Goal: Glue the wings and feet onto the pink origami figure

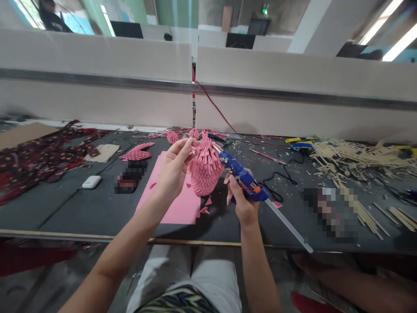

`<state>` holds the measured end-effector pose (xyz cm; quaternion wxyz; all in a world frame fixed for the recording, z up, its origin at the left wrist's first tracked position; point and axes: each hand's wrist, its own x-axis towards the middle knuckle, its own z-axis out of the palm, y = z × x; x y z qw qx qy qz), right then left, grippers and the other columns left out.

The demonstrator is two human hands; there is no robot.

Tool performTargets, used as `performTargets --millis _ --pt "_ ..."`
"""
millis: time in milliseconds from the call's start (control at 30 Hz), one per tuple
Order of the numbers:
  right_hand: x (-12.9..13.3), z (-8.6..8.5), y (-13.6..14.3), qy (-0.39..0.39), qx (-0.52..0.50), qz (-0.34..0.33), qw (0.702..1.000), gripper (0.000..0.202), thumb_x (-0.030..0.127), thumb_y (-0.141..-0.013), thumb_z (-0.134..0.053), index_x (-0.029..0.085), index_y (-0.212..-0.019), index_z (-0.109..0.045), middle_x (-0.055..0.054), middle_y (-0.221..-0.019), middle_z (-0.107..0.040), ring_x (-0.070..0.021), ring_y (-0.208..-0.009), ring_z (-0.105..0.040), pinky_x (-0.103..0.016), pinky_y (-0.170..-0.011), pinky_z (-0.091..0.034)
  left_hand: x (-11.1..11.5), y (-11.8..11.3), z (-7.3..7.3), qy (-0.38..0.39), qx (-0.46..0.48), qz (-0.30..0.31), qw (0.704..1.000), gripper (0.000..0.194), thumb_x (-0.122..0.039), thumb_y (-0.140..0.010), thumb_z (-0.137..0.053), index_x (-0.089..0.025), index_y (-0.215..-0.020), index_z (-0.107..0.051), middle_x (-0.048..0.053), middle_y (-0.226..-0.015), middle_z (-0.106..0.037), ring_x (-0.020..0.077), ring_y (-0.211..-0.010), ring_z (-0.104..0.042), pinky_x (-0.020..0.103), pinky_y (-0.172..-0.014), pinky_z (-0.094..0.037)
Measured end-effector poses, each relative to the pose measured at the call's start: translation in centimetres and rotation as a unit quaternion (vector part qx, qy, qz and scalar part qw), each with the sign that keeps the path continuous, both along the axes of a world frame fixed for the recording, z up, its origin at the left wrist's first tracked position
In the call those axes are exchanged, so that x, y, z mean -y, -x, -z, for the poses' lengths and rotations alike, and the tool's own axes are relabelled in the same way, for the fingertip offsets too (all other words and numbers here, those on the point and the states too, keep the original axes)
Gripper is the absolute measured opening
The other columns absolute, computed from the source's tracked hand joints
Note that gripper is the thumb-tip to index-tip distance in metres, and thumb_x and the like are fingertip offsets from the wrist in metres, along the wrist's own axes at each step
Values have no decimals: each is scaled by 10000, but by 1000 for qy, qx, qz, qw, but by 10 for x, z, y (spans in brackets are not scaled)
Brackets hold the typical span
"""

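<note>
A pink folded-paper model, built of many small pointed pieces, stands in front of me at the middle of the table. My left hand is closed at its upper left side, the fingertips pinching a small pink paper piece against it. In my right hand is a blue glue gun, gripped by its handle. The gun's nozzle points at the top of the model from the right. A long clear glue stick sticks out of its back end. Pink paper sheets lie under and beside the model.
Loose pink triangles lie near the sheets. Further left are a pink folded-paper strip, a white earphone case and dark patterned fabric. Thin wooden sticks pile up at right, beside a black cable. A white partition closes the back.
</note>
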<state>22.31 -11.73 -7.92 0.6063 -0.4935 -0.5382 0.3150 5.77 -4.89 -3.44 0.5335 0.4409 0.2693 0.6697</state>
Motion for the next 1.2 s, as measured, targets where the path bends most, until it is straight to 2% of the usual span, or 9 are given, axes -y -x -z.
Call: performTargets --millis 133,300,400,533,700,800,900,1067,1200 --pt "-1 0 9 14 -15 -39 999 377 594 -850 -637 234 -810 -532 16 -719 -542 -122 -564 -485 -276 -563 -481 -10 1 13 76 50 -1 996 151 -320 -868 -735 -228 -986 -713 20 -1035 -750 78 -835 -673 184 -763 -542" --pt "-14 -8 24 11 26 -88 996 320 506 -841 -668 224 -749 -546 39 -637 -504 -124 -588 -491 -261 -608 -464 -16 8 28 141 80 -50 985 130 -294 -868 -713 -240 -986 -701 -19 -911 -763 50 -681 -649 142 -609 -510" --pt "-19 -11 35 16 60 -99 993 367 529 -839 -655 223 -705 -505 35 -634 -494 -124 -606 -491 -251 -602 -442 -18 11 33 159 146 -70 974 82 -289 -891 -711 -220 -928 -688 -24 -865 -757 33 -647 -651 112 -587 -512" --pt "-19 -9 44 37 59 -114 991 382 530 -824 -697 218 -712 -508 46 -617 -500 -110 -570 -481 -239 -579 -424 -17 13 34 133 174 -54 974 124 -294 -882 -746 -187 -870 -683 -26 -867 -749 2 -602 -629 68 -557 -495" --pt "-16 -2 44 57 11 -134 989 376 463 -748 -817 211 -714 -541 55 -585 -550 -106 -539 -510 -233 -571 -439 -15 10 33 117 178 -49 976 234 -306 -769 -861 -184 -902 -712 -43 -804 -725 -7 -558 -620 54 -493 -456" --pt "-17 0 45 54 8 -123 991 383 463 -744 -821 210 -698 -538 56 -582 -540 -102 -540 -490 -230 -566 -437 -17 7 38 126 182 -31 975 284 -306 -738 -885 -202 -934 -707 -59 -781 -714 -10 -506 -585 67 -443 -423" --pt "-16 1 46 46 14 -111 993 377 456 -742 -827 200 -693 -555 50 -613 -529 -97 -567 -461 -224 -565 -417 -22 7 44 112 174 -24 978 281 -318 -736 -889 -185 -886 -691 -49 -778 -709 6 -546 -609 77 -477 -452" --pt "-10 1 44 39 20 -72 996 393 472 -747 -822 198 -680 -548 56 -614 -506 -90 -562 -434 -224 -562 -399 -26 10 53 63 121 -49 989 271 -376 -783 -852 -186 -856 -674 -35 -799 -698 32 -612 -630 104 -543 -489" --pt "-11 3 39 33 34 -66 997 374 421 -767 -811 198 -666 -529 62 -606 -486 -89 -562 -434 -221 -569 -396 -25 10 55 43 89 -74 992 282 -388 -764 -864 -205 -905 -702 -22 -861 -727 39 -608 -627 121 -542 -489"
